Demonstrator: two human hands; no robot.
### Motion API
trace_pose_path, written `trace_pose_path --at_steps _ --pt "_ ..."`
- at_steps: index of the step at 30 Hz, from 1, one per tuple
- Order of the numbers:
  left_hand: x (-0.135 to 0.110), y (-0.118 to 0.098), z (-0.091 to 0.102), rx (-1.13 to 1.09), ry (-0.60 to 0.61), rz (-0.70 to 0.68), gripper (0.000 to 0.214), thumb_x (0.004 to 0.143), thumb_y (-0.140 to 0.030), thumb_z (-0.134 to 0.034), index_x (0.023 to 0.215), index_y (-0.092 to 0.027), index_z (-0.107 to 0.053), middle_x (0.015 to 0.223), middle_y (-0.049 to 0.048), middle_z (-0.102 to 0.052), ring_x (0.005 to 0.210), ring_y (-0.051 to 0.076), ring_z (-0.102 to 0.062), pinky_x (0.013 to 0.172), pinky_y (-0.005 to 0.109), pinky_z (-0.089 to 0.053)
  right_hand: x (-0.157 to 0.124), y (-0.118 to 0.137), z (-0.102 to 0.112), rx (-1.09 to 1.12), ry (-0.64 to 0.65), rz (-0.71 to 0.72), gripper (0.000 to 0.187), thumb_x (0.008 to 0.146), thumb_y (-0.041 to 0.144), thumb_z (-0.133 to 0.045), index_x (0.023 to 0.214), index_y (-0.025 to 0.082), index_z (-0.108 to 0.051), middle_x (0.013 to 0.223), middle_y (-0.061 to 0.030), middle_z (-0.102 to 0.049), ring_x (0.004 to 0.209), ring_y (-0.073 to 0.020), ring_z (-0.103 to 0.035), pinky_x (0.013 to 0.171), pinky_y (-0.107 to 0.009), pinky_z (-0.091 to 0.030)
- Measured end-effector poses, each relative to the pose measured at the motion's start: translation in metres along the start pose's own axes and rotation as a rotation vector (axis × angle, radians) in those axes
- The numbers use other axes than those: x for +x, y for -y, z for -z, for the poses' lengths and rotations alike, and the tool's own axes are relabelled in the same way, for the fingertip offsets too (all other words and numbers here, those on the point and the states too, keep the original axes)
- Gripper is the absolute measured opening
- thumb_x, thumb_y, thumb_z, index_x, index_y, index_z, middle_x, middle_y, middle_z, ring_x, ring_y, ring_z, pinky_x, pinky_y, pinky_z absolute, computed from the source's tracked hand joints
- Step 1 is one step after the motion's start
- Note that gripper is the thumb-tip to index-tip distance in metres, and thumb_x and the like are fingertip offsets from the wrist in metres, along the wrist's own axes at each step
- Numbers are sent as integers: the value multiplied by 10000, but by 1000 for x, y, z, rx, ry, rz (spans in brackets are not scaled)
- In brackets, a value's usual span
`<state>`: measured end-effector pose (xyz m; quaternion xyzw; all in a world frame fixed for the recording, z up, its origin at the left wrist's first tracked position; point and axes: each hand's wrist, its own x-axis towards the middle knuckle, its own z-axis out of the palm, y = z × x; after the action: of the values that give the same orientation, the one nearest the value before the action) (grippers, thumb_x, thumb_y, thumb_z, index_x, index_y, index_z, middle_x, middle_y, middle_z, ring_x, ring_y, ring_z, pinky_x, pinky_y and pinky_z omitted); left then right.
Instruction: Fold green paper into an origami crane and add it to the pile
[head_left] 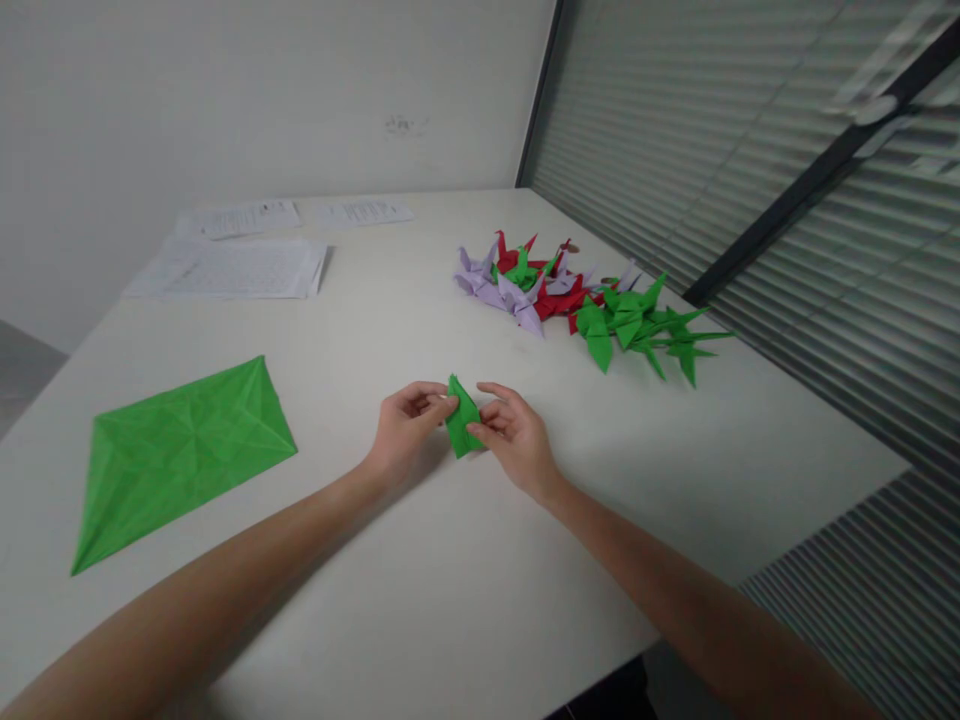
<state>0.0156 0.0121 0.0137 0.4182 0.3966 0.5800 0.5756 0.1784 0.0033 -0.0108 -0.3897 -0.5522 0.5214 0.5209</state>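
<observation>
A small piece of folded green paper (pixel 463 420) is held between both hands, just above or on the white table (pixel 420 600). My left hand (pixel 411 422) pinches its upper left edge with thumb and fingers. From the other side, my right hand (pixel 521 440) grips the lower right edge, thumb on the near face and index finger raised. To the left lies a creased sheet of green paper (pixel 187 435), opened out flat. Beyond my right hand sits a cluster of folded paper cranes: green cranes (pixel 630 315), red cranes (pixel 561 298) and purple cranes (pixel 487 280).
Stacked printed papers (pixel 232 268) lie at the back left, with more printed sheets (pixel 367 212) near the white wall (pixel 300 90). Window blinds (pixel 675 140) run along the table's right side, behind a dark frame bar (pixel 817 165).
</observation>
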Motion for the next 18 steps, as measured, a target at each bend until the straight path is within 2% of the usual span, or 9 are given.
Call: trace_pose_path --at_steps 2,4,7,13,18 --pt "1 0 0 -12 -14 -2 282 621 -332 -861 761 -143 -707 684 16 -688 620 104 -610 627 237 -488 1 1 0 -3 14 -20 446 741 321 -754 1150 233 -598 726 39 -610 647 -118 -593 593 -253 -483" --pt "1 1 0 -18 -33 -34 296 596 -328 -878 773 -154 -715 732 27 -709 658 119 -635 657 252 -514 1 1 0 5 32 -38 376 735 321 -755 1075 224 -628 719 35 -614 651 -117 -598 600 -253 -478" --pt "1 2 0 -4 -55 -84 288 592 -317 -885 763 -165 -711 712 17 -703 656 118 -637 651 243 -518 1 1 0 -1 34 -51 320 725 342 -761 996 217 -645 707 34 -605 635 -113 -586 590 -254 -473" --pt "0 1 0 -1 -35 -82 226 619 -302 -866 734 -162 -731 719 31 -709 654 116 -623 647 243 -508 0 0 1 -23 48 -38 325 715 378 -771 973 211 -665 642 55 -543 567 -94 -526 530 -234 -443" --pt "-8 -6 -3 133 16 -217 130 686 -272 -821 723 -180 -736 721 25 -685 658 116 -590 599 238 -466 2 -2 0 69 125 -121 336 672 401 -807 905 202 -669 695 27 -637 626 -116 -602 616 -268 -511"
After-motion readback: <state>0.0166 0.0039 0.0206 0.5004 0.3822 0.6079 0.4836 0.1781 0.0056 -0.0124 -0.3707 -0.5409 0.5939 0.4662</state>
